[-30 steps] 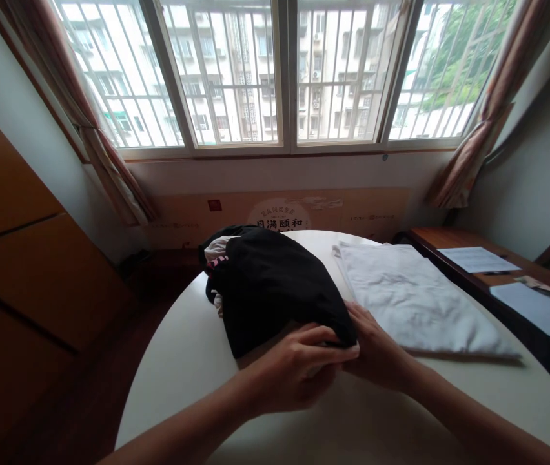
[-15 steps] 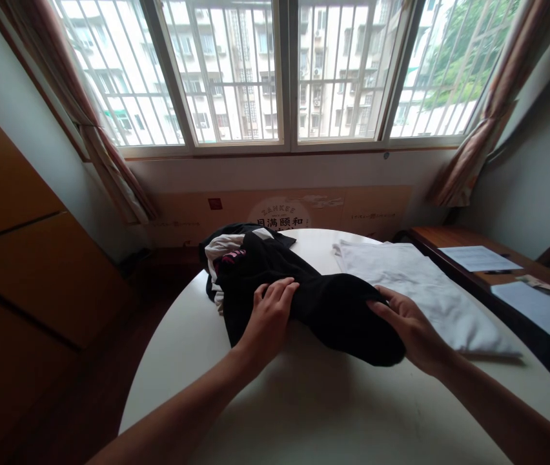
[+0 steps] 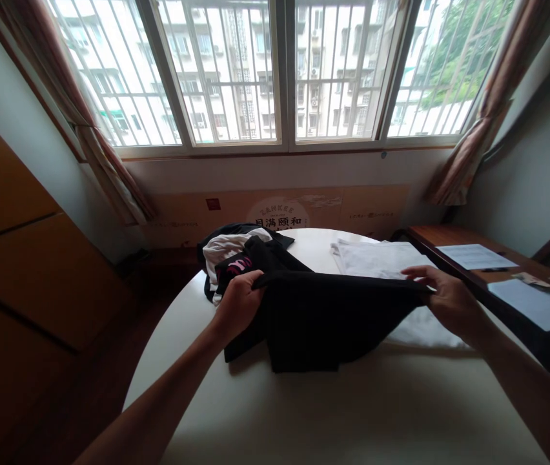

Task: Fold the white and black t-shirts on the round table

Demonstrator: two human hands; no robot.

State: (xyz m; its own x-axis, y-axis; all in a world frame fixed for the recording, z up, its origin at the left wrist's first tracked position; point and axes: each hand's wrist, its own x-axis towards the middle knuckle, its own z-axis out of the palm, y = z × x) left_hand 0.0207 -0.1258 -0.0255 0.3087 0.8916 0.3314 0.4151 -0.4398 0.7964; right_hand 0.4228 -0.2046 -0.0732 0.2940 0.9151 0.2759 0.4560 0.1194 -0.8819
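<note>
A black cloth garment (image 3: pixel 328 320) hangs stretched between my two hands above the white round table (image 3: pixel 255 420). My left hand (image 3: pixel 242 300) pinches its upper left corner, close to the clothes pile. Its right end is gripped by my right hand (image 3: pixel 442 300), in front of the folded white cloth. At the table's far left lies a heap of black and white clothes (image 3: pixel 229 248), with a pink print showing on one black piece. The folded white cloth (image 3: pixel 376 256) rests at the right, partly hidden by the black garment and my right hand.
Beyond the table's right side stands a brown wooden desk (image 3: pixel 427 237) with papers (image 3: pixel 476 256) and a pen on it. A wooden cabinet (image 3: pixel 13 258) is at the left. Barred windows and tied curtains (image 3: pixel 103 168) are behind the table.
My hands have moved apart, the left one leftward and the right one to the right. The black garment, bunched before, is now pulled out flat between them, and my left hand has closed on its edge.
</note>
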